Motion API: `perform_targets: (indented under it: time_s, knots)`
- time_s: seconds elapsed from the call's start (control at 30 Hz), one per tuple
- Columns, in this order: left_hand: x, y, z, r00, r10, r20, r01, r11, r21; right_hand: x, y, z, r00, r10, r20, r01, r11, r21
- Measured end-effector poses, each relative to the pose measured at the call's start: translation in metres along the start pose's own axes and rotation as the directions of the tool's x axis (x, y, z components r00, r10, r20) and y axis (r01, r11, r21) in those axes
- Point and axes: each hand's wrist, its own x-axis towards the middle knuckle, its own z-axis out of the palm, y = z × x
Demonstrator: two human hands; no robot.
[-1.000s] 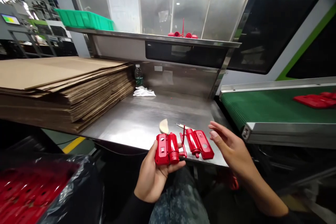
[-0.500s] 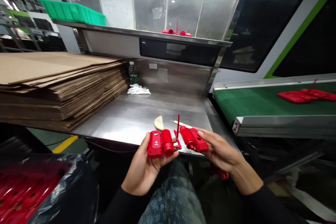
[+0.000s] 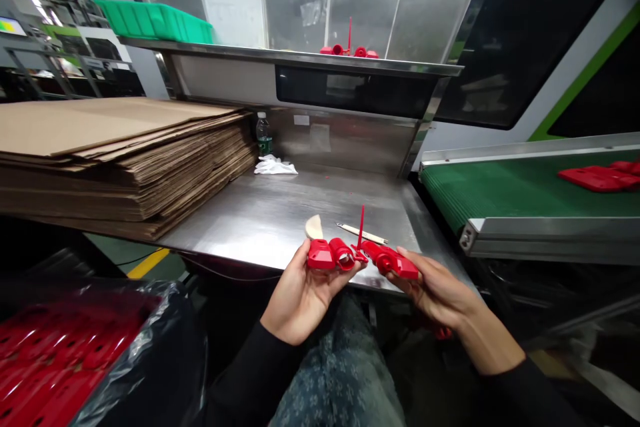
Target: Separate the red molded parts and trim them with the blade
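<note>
Head view: left hand (image 3: 300,293) and right hand (image 3: 435,290) grasp red moulding (image 3: 360,257), lying crosswise, sprue upright

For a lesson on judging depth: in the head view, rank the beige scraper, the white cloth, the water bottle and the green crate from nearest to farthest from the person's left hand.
1. Beige scraper, on the steel table just beyond the left hand.
2. White cloth, back of the table.
3. Water bottle, just behind the cloth, by the cardboard.
4. Green crate, upper shelf, far left.

Red moulded twin part (image 3: 361,257), sprue upright, held over table edge.
</note>
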Motion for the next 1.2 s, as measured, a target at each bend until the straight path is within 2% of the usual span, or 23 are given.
perform_targets:
  time_s: [0.3, 0.67, 0.77, 0.87, 0.97, 1.07, 1.13, 1.2]
  knots:
    - [0.008, 0.008, -0.007, 0.994, -0.034, -0.106, 0.029, 0.999, -0.046, -0.008, 0.003, 0.012, 1.0, -0.024, 0.01, 0.024, 1.0, -0.007]
    - [0.008, 0.006, -0.005, 0.999, -0.002, -0.042, 0.001, 1.0, -0.031, -0.005, 0.002, 0.011, 1.0, 0.002, 0.028, -0.003, 0.999, 0.04]
    - [0.001, -0.004, 0.003, 0.997, 0.077, 0.01, -0.077, 0.997, 0.029, 0.001, 0.004, 0.006, 0.999, 0.034, -0.01, -0.033, 0.996, 0.079]
    - [-0.008, -0.017, 0.013, 0.991, 0.12, 0.057, -0.128, 0.979, 0.16, 0.01, 0.011, -0.001, 0.998, 0.057, -0.041, -0.052, 0.993, 0.107]
    - [-0.017, -0.024, 0.017, 0.983, 0.162, 0.09, -0.181, 0.944, 0.276, 0.015, 0.021, -0.008, 1.0, 0.02, 0.02, -0.022, 0.994, 0.109]
    - [-0.028, -0.023, 0.01, 0.961, 0.187, 0.203, -0.253, 0.893, 0.372, 0.011, 0.028, -0.015, 0.992, -0.061, 0.115, 0.05, 0.994, 0.097]
    - [-0.034, -0.018, 0.0, 0.955, 0.138, 0.263, -0.24, 0.879, 0.413, 0.006, 0.03, -0.019, 0.98, -0.117, 0.16, 0.104, 0.991, 0.088]
    - [-0.037, -0.013, -0.012, 0.959, 0.078, 0.273, -0.194, 0.881, 0.432, 0.001, 0.031, -0.023, 0.963, -0.163, 0.213, 0.152, 0.986, 0.066]
